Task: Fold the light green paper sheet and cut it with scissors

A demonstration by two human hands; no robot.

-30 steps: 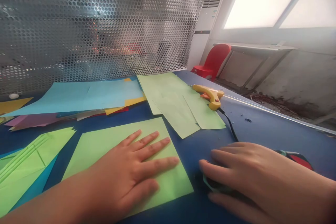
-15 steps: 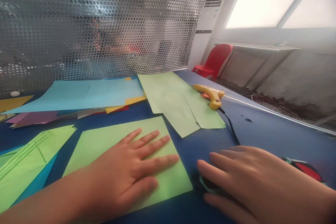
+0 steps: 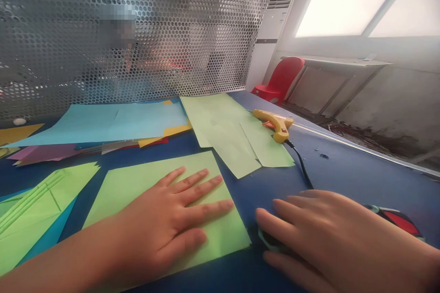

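Left hand (image 3: 172,219), fingers spread flat, apparently steadying green sheet (image 3: 132,192); right hand (image 3: 326,233), fingers curled round dark-and-green tool (image 3: 267,240) beside it, next move calling for firm hold.

Bright window (image 3: 335,2) overexposed, upper right; perforated panel (image 3: 165,41) glinting, hazy; left hand (image 3: 173,219) softly shadowed under thumb.

a perforated metal screen (image 3: 154,18) stands at the far edge of the blue table (image 3: 357,174); past its right end are a tall white air conditioner (image 3: 275,20) and a red chair (image 3: 287,75), with a bright window (image 3: 330,4) above a stained wall (image 3: 405,96) farther right
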